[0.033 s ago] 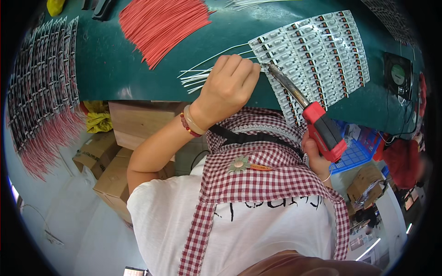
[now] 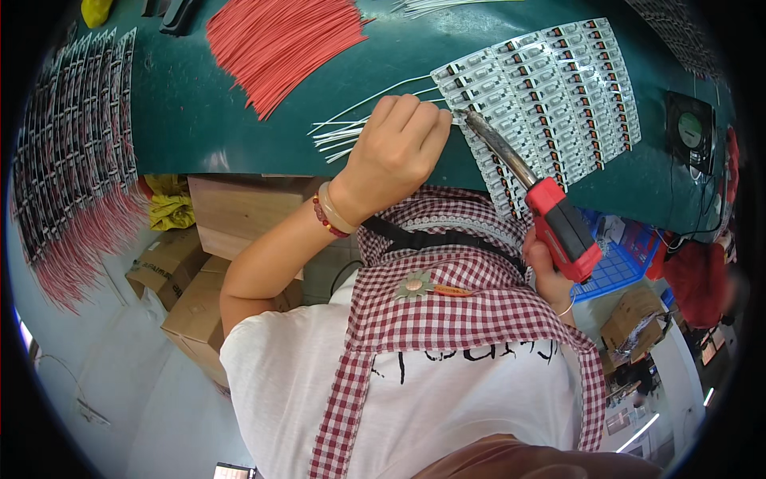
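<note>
My left hand (image 2: 397, 148) is closed, its fingers pinched at the left edge of a panel of small circuit boards (image 2: 550, 100). Thin white wires (image 2: 339, 141) stick out to the left from behind this hand; the fingertips' exact hold is hidden. In my right hand (image 2: 546, 275) is a soldering iron (image 2: 558, 223) with a red and black handle. Its metal barrel slants up and left, and the tip is at the panel's left edge, right beside my left fingers. Whether the tip touches a board is too small to tell.
A fanned pile of red wires (image 2: 283, 44) lies on the green table (image 2: 183, 120). Finished-looking strips with red wires (image 2: 76, 152) hang over the left edge. A small black fan-like device (image 2: 689, 132) stands at right, with a blue basket (image 2: 610, 267) below. Cardboard boxes (image 2: 199, 311) sit lower left.
</note>
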Demonstrator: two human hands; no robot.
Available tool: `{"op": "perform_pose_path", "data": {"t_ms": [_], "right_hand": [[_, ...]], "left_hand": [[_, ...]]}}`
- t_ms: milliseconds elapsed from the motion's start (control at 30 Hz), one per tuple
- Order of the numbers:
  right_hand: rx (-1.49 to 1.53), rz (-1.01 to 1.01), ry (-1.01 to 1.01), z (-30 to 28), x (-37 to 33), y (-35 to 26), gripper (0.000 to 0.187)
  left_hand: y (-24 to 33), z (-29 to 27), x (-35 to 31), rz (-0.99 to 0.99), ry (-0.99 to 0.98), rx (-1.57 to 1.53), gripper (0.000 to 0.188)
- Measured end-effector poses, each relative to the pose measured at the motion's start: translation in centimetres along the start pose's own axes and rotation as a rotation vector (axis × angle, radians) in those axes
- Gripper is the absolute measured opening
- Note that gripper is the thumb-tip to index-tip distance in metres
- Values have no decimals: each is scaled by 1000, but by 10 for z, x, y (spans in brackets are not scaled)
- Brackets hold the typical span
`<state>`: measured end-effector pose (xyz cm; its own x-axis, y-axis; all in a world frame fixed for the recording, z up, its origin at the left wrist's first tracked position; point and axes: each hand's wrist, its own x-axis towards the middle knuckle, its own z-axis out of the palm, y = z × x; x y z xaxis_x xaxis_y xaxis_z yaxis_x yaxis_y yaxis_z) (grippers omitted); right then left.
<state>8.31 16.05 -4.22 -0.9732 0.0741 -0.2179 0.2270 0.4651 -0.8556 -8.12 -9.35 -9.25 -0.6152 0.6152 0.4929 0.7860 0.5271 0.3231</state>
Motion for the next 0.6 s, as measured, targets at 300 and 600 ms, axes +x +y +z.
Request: {"op": "perform_pose_path", "data": {"t_ms": [300,600], "right_hand": [[-63,40,-29,-2,-6,6,25],[194,79,105,2,-14,0,55]], "left_hand": [[1,0,0,-4,-3,6,23],[0,2,0,-3,11,16,21]]}}
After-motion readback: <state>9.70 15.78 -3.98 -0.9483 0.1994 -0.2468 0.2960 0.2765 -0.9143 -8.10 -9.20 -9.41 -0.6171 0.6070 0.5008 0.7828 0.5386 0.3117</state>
